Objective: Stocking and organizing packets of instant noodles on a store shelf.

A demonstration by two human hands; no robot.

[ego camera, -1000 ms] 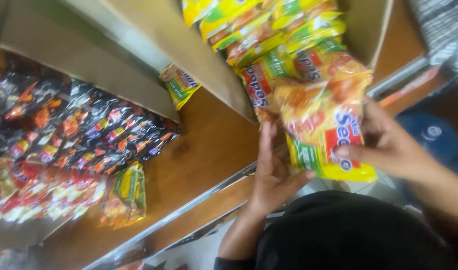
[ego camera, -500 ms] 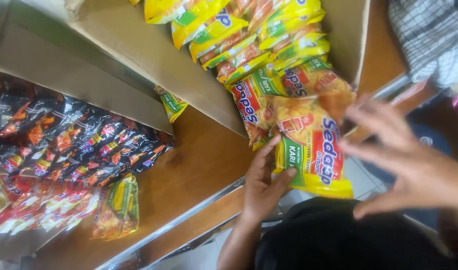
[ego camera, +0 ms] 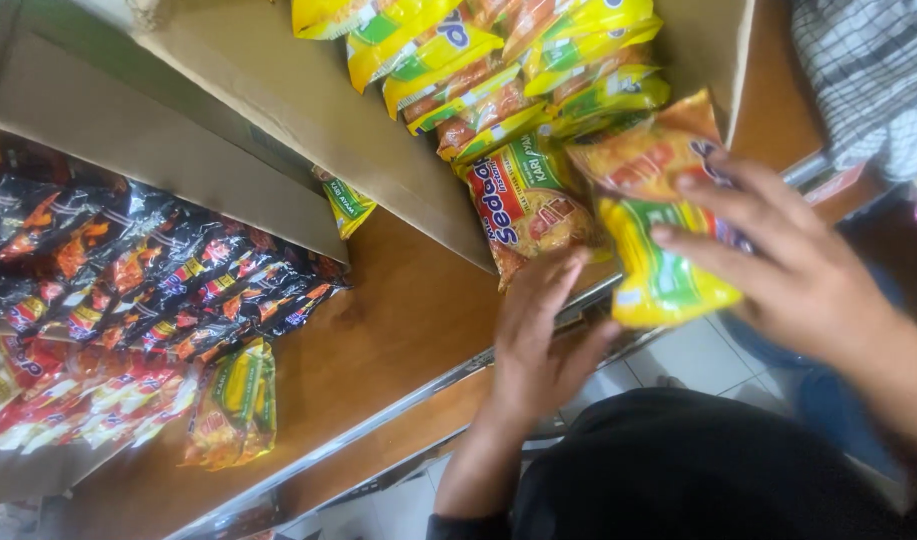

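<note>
Lifted higher and turned since half a second ago: yellow noodle packet (ego camera: 663, 225), pinned under the spread fingers of the right hand (ego camera: 778, 260), just beside the cardboard box (ego camera: 308, 90). Left hand (ego camera: 543, 335) open, flat, holding nothing, fingertips touching another packet (ego camera: 528, 205) at the bench (ego camera: 398, 320) edge.
</note>
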